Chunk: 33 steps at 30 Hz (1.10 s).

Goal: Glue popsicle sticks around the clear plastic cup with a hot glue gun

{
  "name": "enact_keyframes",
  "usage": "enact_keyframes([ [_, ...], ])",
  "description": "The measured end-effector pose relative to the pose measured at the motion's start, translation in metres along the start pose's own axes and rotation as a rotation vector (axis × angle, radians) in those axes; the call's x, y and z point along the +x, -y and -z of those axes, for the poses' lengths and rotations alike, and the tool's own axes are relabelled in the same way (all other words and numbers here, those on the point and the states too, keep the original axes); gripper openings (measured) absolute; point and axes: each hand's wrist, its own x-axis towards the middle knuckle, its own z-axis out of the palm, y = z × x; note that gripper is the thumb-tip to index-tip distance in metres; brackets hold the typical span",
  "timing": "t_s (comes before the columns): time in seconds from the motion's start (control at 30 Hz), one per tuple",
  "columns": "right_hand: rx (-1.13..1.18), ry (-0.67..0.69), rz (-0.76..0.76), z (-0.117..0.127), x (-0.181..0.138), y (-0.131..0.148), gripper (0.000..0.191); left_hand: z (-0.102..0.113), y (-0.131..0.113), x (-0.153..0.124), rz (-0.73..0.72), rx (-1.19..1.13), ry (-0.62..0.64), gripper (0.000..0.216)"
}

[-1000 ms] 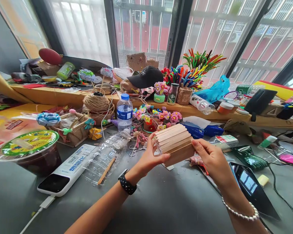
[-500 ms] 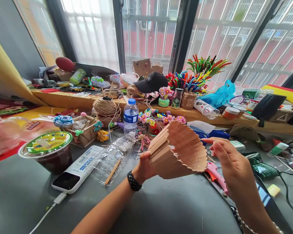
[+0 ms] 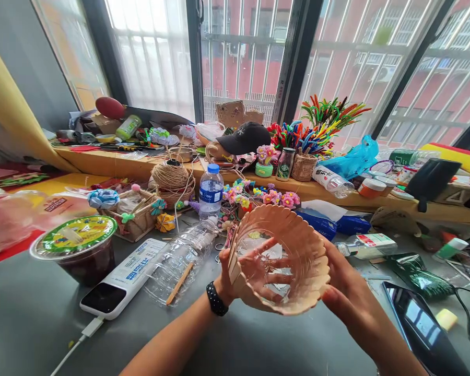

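Observation:
A flared bowl of craft sticks around a clear plastic inner piece (image 3: 301,235) is held above the desk, its scalloped mouth tilted toward me. My left hand (image 3: 225,279) supports it from the left and behind; its spread fingers show through the see-through bottom. On the right, my right hand (image 3: 347,295) grips the bowl's side, thumb at the near rim and fingers mostly hidden behind the wall. Left of the bowl lies a clear plastic bottle (image 3: 180,261), with a single craft stick (image 3: 180,283) on it.
A sealed cup of dark drink (image 3: 78,250) and a white charging device (image 3: 121,282) stand on the left. A capped water bottle (image 3: 210,193), twine (image 3: 168,177) and tissue pack (image 3: 317,222) are behind. At right lies a dark phone or tablet (image 3: 419,318).
The bowl has turned so its mouth faces me more. My right hand, earlier pointing beside the rim, has closed onto the bowl's right side. My left hand keeps its hold.

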Motion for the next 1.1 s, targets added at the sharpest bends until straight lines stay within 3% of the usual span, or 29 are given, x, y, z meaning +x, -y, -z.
enact_keyframes([
  [0.37,-0.015,0.155,0.019,0.021,-0.003,-0.006,0.077,-0.002,-0.003,-0.002,0.037,0.069,-0.044,0.090],
  [0.53,0.020,0.130,0.025,0.022,-0.003,-0.003,0.068,0.000,-0.002,-0.002,0.002,0.106,0.012,0.087],
  [0.63,0.041,0.111,0.011,0.022,0.000,0.000,0.061,0.005,-0.002,-0.002,-0.037,0.148,-0.014,0.098],
  [0.87,-0.039,-0.113,-0.096,0.021,0.010,-0.006,0.044,0.017,-0.006,-0.004,-0.100,0.262,-0.117,0.096],
  [1.1,-0.366,-0.290,-0.122,0.020,0.012,-0.011,0.028,0.020,0.001,-0.003,-0.055,0.366,-0.153,0.085],
])
